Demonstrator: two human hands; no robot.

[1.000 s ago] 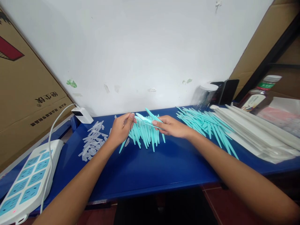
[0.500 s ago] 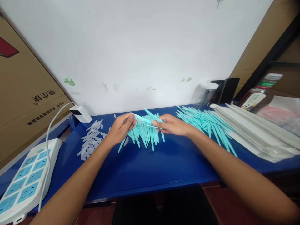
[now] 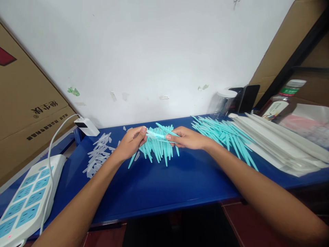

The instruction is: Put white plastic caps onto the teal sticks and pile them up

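My left hand [image 3: 133, 140] is closed in a pinch on a small translucent cap [image 3: 151, 134], which meets the end of a slim turquoise plastic stick [image 3: 160, 136] shaped like an eyebrow razor. Whether the cap sits fully over that end, I cannot tell. My right hand [image 3: 186, 138] grips the stick's other end, with more turquoise sticks in the same hand; one of them [image 3: 163, 128] slants up to the left. Below and behind both hands lies a row of similar sticks [image 3: 159, 151]. Loose translucent caps [image 3: 99, 154] are heaped left of my left hand.
Another pile of turquoise sticks [image 3: 226, 133] lies right on the blue table [image 3: 159, 188], beside stacked white sleeves [image 3: 280, 147]. A clear jar [image 3: 223, 103], a phone [image 3: 250, 98] and a bottle [image 3: 280, 103] stand behind. A power strip [image 3: 32, 195] and white corded device [image 3: 86, 126] sit left.
Both hands keep their hold, and the stick between them lies flatter than before. My left hand has dipped slightly. The whole view has shifted a little.
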